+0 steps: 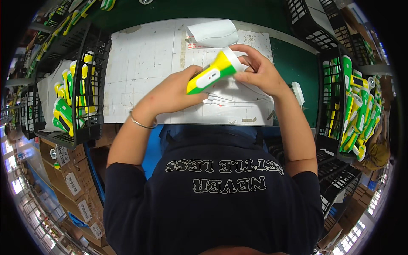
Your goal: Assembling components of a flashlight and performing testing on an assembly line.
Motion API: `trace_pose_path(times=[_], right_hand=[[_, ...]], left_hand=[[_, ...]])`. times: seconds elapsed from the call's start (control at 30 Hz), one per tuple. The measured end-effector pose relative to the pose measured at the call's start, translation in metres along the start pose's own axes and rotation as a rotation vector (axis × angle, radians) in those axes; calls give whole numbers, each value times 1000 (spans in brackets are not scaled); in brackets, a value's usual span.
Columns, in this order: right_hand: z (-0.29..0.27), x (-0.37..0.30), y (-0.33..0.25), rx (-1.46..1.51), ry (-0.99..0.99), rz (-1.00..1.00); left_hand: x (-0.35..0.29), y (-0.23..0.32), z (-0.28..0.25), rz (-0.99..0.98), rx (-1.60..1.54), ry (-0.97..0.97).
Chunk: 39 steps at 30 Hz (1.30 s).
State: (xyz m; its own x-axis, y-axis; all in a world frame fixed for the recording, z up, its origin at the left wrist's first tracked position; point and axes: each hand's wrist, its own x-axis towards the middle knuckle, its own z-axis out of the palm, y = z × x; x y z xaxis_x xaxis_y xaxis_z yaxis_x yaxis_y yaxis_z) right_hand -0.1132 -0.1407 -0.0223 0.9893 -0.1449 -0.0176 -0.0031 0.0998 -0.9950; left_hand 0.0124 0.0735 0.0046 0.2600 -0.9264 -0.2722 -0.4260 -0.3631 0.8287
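Observation:
A yellow and green flashlight [219,64] with a white head is held tilted over the work surface, its head toward the upper right. My left hand [175,92] wraps round the lower end of its body. At the white head, my right hand [264,73] has its fingers curled about the rim, the thumb below. A white oval panel with a small dark slot shows on the flashlight's side. Beneath the hands lie thin white cables [238,102] with plug ends near my left fingertips. What the right fingertips press on is partly hidden.
White marked sheeting [136,63] covers the green table [306,63]. A curled white sheet [212,34] lies beyond the flashlight. Black crates of similar flashlights stand left [78,91] and right [335,100]. A white block [298,93] sits by my right forearm. Cardboard boxes [70,178] are stacked lower left.

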Motion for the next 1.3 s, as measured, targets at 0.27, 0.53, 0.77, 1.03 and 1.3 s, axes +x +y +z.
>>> trace_pose_path(times=[0.27, 0.53, 0.77, 1.03, 1.3], right_hand=[[19, 18, 59, -1114, 362, 31], [19, -13, 24, -134, 216, 74], [16, -22, 16, -313, 316, 61], [24, -23, 21, -288, 407, 34], [22, -21, 23, -253, 381, 46]], left_hand=[[15, -13, 22, -164, -499, 135], [28, -34, 43, -41, -175, 381], [35, -15, 54, 14, -200, 346], [34, -3, 67, 86, 264, 700], [35, -15, 68, 142, 127, 635]])
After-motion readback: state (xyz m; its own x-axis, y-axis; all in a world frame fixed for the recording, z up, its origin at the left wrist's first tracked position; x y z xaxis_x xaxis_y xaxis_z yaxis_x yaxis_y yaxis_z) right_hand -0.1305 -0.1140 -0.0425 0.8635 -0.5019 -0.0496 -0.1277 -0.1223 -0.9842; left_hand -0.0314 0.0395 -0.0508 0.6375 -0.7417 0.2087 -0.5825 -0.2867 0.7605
